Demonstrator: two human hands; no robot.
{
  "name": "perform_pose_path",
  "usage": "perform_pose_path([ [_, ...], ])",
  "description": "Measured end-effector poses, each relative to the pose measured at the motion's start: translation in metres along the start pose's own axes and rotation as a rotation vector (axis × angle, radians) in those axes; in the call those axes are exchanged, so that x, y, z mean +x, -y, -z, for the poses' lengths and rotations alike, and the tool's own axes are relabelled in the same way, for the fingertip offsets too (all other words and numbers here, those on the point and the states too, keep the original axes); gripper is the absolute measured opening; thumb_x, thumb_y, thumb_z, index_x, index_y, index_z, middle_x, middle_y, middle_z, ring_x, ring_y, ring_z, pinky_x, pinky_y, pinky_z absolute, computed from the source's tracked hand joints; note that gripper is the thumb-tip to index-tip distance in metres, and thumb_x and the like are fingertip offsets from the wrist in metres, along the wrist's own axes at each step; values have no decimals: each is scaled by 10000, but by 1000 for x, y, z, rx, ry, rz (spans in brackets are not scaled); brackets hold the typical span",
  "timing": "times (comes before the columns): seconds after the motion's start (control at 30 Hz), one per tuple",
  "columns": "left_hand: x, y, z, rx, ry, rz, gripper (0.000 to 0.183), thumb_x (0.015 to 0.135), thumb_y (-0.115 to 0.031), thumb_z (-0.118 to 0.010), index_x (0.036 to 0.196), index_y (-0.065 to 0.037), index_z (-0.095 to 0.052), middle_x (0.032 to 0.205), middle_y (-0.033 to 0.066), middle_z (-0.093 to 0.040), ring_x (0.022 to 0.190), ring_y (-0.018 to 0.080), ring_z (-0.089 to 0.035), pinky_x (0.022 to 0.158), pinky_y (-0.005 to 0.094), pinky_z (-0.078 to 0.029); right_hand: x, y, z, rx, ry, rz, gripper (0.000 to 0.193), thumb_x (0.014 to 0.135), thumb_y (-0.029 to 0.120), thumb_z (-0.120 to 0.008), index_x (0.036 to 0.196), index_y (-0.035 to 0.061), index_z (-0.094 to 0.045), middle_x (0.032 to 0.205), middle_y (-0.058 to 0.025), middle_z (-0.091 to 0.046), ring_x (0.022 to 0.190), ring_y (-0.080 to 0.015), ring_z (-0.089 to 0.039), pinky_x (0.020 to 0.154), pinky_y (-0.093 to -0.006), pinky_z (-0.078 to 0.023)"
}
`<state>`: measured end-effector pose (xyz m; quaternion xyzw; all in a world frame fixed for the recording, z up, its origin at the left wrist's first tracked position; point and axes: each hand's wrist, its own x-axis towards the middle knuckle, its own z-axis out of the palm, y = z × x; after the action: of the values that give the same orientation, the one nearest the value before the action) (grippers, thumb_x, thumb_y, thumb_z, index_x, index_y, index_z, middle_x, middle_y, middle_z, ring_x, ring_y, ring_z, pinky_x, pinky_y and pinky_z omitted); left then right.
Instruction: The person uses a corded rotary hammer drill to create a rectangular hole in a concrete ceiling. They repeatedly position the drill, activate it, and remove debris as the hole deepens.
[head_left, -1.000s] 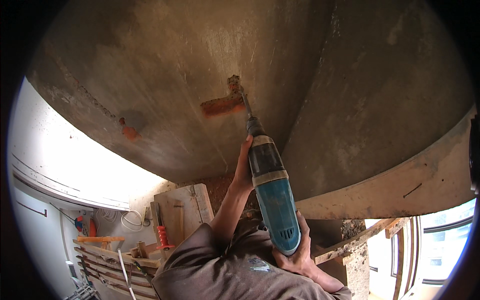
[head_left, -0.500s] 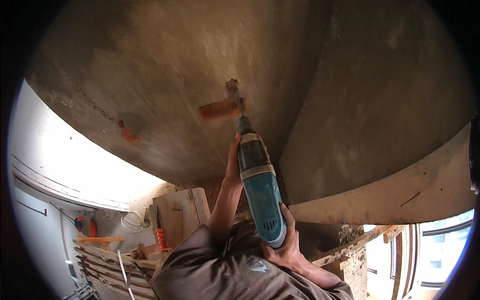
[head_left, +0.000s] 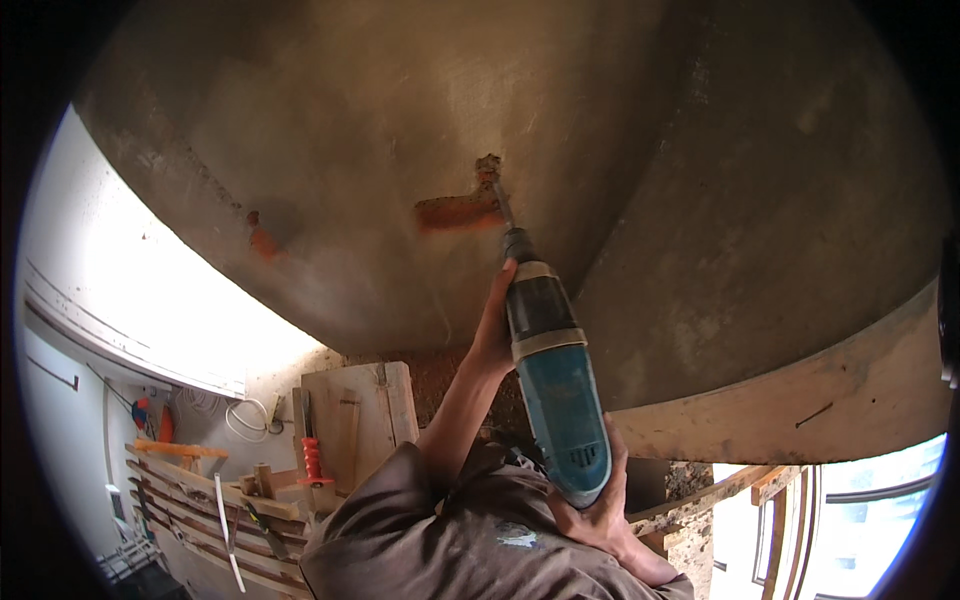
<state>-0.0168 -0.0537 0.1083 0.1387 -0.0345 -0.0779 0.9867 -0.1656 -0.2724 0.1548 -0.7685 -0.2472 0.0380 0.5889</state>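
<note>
Teal plastic body of a power drill (head_left: 558, 420) fills the centre of the view, pointed up and away at a grey concrete ceiling (head_left: 330, 130). Nearest the camera, the right hand (head_left: 598, 510) wraps the drill's rear end, fingers curled tight round it. Further up, the left hand (head_left: 494, 325) grips beside the black and silver collar, fingers closed against it, with the forearm running back to a brown sleeve (head_left: 450, 540). Beyond the collar, a thin bit (head_left: 500, 200) meets the ceiling at a rough hole (head_left: 488, 165), just beside an orange-red patch (head_left: 455, 212).

The drill looks heavy and rigid, likely to kick and shake, so a two-handed hold at rear and collar seems the sound way to carry it. Its casing looks smooth and possibly dusty, so it may slip. The bit looks slender and could bend or snap if tilted.

Far below, to the left, lie wooden planks (head_left: 210, 490) and a red-handled tool (head_left: 312, 460).
</note>
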Motion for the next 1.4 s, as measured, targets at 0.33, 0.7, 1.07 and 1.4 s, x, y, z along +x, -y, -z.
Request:
perform_pose_path([
  [0.33, 13, -12, -14, -75, 20, -30, 486, 969, -521, -573, 1117, -62, -635, 1014, 103, -694, 924, 229, -701, 858, 413, -593, 26, 39, 12, -11, 58, 29, 1009, 774, 22, -698, 1558, -5, -63, 1332, -240, -479, 1195, -314, -553, 1017, -416, -445],
  [0.7, 63, -25, -85, -133, -152, -163, 409, 986, -501, -555, 893, -110, -632, 670, -2, -586, 494, 110, -505, 563, 295, -525, 113, 95, 79, -82, 15, -153, 936, 789, 110, -748, 1520, -72, -192, 1351, -265, -502, 1228, -317, -545, 1030, -403, -434],
  [1.07, 53, -25, -107, -135, -176, -207, 433, 996, -525, -520, 913, -110, -607, 692, 8, -576, 518, 111, -507, 566, 290, -520, 124, 110, 89, -137, 59, -100, 816, 799, 83, -725, 1481, -36, -293, 1072, -155, -643, 906, -203, -642, 816, -319, -519],
  [1.4, 42, -16, -96, -66, -163, -158, 491, 985, -540, -554, 1152, -80, -594, 953, 42, -606, 764, 114, -587, 692, 292, -542, 91, 109, 90, 85, -27, -171, 769, 753, 14, -740, 1403, -20, -331, 1043, -170, -623, 916, -199, -642, 780, -321, -528],
])
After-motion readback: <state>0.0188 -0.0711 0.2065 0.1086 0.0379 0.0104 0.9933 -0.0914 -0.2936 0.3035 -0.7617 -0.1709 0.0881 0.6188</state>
